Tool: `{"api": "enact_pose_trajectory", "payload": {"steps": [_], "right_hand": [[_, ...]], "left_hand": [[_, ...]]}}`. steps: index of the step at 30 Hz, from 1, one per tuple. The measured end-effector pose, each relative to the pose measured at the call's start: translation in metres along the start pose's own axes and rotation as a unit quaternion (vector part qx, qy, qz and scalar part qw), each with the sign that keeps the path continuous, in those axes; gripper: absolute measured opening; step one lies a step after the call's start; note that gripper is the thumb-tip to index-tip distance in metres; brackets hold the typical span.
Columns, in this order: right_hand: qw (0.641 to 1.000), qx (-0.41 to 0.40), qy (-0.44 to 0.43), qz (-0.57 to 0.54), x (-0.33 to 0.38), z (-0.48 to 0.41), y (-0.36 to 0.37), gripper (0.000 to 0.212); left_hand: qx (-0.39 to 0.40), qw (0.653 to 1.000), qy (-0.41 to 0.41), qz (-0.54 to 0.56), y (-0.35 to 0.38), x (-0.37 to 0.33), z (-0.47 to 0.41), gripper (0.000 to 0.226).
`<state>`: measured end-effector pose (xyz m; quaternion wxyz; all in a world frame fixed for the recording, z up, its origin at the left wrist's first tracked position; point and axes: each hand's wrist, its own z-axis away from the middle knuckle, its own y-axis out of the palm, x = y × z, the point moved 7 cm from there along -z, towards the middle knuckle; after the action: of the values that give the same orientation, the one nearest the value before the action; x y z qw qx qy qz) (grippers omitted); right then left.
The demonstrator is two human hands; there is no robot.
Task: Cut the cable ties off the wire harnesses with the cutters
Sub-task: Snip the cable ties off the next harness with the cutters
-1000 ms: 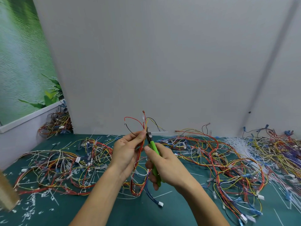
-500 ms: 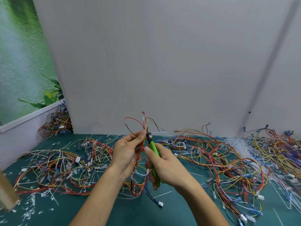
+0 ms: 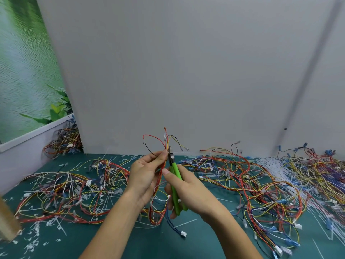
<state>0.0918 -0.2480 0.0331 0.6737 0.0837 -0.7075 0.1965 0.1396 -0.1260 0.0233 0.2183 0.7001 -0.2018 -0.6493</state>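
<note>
The left hand (image 3: 143, 176) and the right hand (image 3: 194, 191) sit nearly touching over the middle of the worktop (image 3: 149, 245). The cutters (image 3: 175, 186) and the held harness (image 3: 152, 214) fill the gap between them. A left harness pile (image 3: 61, 197) and a right harness pile (image 3: 261, 186) cover the worktop on either side. Nearest the person, a bare green strip carries only tie scraps (image 3: 33, 240). A grey wall panel (image 3: 186, 71) closes the back just behind the raised wire ends. The air above the piles is open.

green-handled cutters (image 3: 175, 184); red, yellow, blue wires (image 3: 261, 184); teal table (image 3: 158, 243).
</note>
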Motion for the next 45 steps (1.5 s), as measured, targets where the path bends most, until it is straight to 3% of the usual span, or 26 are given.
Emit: {"api": "enact_pose_trajectory", "payload": {"steps": [9,20,28,41,45], "right_hand": [[0.999,-0.024,-0.022,0.026,-0.0004,-0.0019,-0.0034,0.020],[1.000,0.013,0.006,-0.016,0.0012,0.0010,0.0033,0.025],[0.999,-0.024,-0.021,0.016,-0.0026,-0.0041,-0.0015,0.020],[0.999,0.001,-0.018,0.028,-0.0016,-0.0018,0.0055,0.021],[0.999,-0.013,-0.029,0.035,-0.0020,-0.0036,0.0051,0.012]], "left_hand": [[0.002,1.000,0.009,-0.002,0.0006,-0.0018,0.0001,0.008],[0.001,1.000,0.004,-0.008,-0.0011,-0.0004,-0.0001,0.010],[0.006,1.000,0.011,0.003,0.0006,-0.0019,-0.0002,0.007],[-0.006,0.999,0.035,-0.016,-0.0002,-0.0053,0.0013,0.006],[-0.013,0.999,0.037,-0.016,-0.0005,-0.0044,0.0013,0.007]]}}
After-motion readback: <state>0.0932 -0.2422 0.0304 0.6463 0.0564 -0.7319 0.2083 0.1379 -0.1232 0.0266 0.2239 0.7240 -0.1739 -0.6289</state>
